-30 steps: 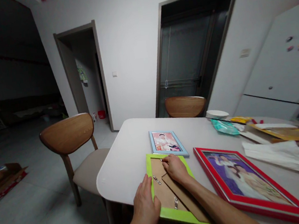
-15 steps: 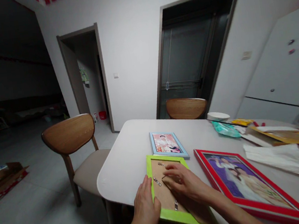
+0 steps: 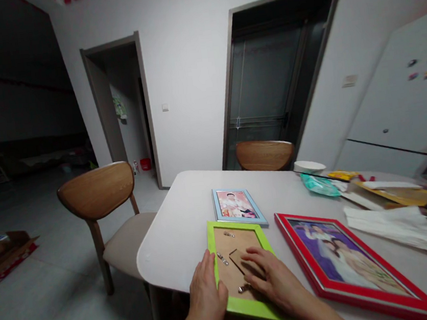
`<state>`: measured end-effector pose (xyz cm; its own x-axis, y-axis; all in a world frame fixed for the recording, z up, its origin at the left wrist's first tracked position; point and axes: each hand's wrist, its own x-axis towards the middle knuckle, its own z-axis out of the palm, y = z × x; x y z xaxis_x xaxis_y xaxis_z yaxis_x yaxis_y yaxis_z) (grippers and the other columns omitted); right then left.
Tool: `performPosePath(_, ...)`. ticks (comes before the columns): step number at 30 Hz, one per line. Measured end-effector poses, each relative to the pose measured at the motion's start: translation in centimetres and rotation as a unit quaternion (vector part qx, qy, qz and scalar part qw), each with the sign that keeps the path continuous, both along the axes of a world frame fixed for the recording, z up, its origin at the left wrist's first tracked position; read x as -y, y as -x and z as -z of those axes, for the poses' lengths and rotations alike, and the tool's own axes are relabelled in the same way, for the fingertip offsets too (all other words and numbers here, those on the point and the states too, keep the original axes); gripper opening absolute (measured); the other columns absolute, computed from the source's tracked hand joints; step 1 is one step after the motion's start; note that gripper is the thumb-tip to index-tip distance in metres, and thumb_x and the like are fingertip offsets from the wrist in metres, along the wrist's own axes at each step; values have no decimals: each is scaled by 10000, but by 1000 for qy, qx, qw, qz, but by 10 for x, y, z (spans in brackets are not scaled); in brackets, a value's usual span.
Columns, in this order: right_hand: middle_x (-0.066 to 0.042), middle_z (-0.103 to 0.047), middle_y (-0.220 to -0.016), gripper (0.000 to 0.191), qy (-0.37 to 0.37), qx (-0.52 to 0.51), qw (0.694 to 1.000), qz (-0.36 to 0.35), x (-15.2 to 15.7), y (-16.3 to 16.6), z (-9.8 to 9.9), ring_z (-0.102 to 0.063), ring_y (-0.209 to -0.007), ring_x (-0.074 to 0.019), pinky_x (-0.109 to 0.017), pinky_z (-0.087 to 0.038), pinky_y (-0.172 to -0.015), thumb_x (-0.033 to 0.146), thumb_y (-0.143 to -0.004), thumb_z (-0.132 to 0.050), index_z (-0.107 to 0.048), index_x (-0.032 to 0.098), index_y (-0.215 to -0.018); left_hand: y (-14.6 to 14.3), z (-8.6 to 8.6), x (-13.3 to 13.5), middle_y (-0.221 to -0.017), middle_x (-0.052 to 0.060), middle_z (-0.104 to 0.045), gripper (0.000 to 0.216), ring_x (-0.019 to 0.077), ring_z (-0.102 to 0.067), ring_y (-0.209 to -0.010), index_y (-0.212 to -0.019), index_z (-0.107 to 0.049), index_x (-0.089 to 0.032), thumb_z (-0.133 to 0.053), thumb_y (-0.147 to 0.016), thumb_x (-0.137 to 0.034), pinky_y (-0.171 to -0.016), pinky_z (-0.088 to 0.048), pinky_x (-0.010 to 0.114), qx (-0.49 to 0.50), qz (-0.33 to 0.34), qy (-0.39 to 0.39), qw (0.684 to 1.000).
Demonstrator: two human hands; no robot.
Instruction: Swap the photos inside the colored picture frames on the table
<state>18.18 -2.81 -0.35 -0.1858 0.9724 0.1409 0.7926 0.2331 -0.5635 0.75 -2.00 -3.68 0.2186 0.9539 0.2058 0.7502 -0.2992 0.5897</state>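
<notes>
Currently the green frame [image 3: 229,276] lies back-up at the table's [image 3: 176,236] near edge, long axis running away and slightly left. The left hand [image 3: 205,289] lies straight-fingered along its left rim, grip unclear, while the right hand [image 3: 273,279], fingers loosely parted, has shifted from the far clip [image 3: 228,234] to the near clip [image 3: 242,289]

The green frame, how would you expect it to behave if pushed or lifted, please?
The green frame would probably stay stiff, given its straight border and flat backing. Its slanted flap might swing out, as it resembles a stand. Pushed outward, the frame could tip, as its near edge seems to overhang the table.
</notes>
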Motion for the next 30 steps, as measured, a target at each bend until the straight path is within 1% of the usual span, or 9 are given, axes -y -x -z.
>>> performPosePath(4,-87,-567,-946,374,-21,45,998,38,-5,4,5,-502,-916,-204,-300,-356,-822,262,-636,-500,-570,166,-990,0,-2,2,-1300,117,-364,599,191,-317,-1192,-1221,-367,-42,-405,-625,-84,-1014,-223,287,21,-5,10,1000)
performPosePath(8,-84,-587,-936,399,-34,45,997,61,-11,3,6,-506,-925,-202,-285,-350,-844,180,-593,-469,-574,151,-977,3,0,1,-1299,130,-361,572,189,-309,-1197,-1220,-361,-40,-422,-659,-132,-1014,-221,300,65,5,15,998)
performPosePath(11,-79,-590,-942,394,-36,44,995,78,-12,-1,-3,-508,-924,-206,-299,-356,-849,177,-587,-474,-578,160,-967,5,-5,-2,-1298,139,-358,542,211,-314,-1193,-1199,-388,-67,-467,-686,-222,-1000,-239,332,125,7,30,992)
performPosePath(14,-78,-589,-930,350,-53,42,994,84,-10,5,-18,-513,-906,-204,-310,-366,-841,186,-602,-484,-586,167,-936,3,-16,-5,-1164,118,-502,406,232,-424,-1096,-1061,-508,-121,-500,-682,-266,-944,-307,350,204,7,27,979)
performPosePath(16,-73,-589,-915,317,-75,38,994,65,-8,14,-28,-510,-898,-205,-318,-374,-829,197,-617,-494,-588,180,-919,3,-23,-8,-989,76,-599,293,225,-520,-959,-947,-556,-147,-498,-693,-280,-853,-387,338,280,27,53,958)
performPosePath(20,-78,-569,-986,309,-99,2,995,23,-3,24,-37,-501,-926,-200,-319,-392,-821,292,-689,-485,-558,190,-972,14,-28,-17,-772,35,-643,257,199,-592,-740,-840,-555,-139,-493,-714,-355,-648,-457,281,436,39,151,886)
performPosePath(22,-91,-550,-1040,357,-93,-3,995,41,-2,14,-33,-505,-941,-202,-326,-399,-819,338,-727,-444,-522,181,-1037,29,-27,-22,-714,24,-640,264,188,-593,-673,-795,-543,-137,-505,-701,-381,-589,-451,262,455,18,159,876)
performPosePath(26,-139,-543,-1063,418,-50,57,991,106,-4,-19,-12,-509,-960,-227,-342,-391,-833,326,-739,-413,-499,117,-1091,64,-24,-34,-655,0,-629,263,170,-586,-599,-763,-522,-150,-505,-682,-399,-538,-438,245,447,-22,152,881)
performPosePath(30,-155,-554,-1052,429,-39,132,981,140,-7,-39,10,-501,-966,-249,-354,-364,-864,318,-728,-429,-531,88,-1076,83,-19,-47,-622,-8,-622,239,165,-580,-561,-737,-520,-153,-502,-666,-380,-504,-428,236,419,-47,149,894)
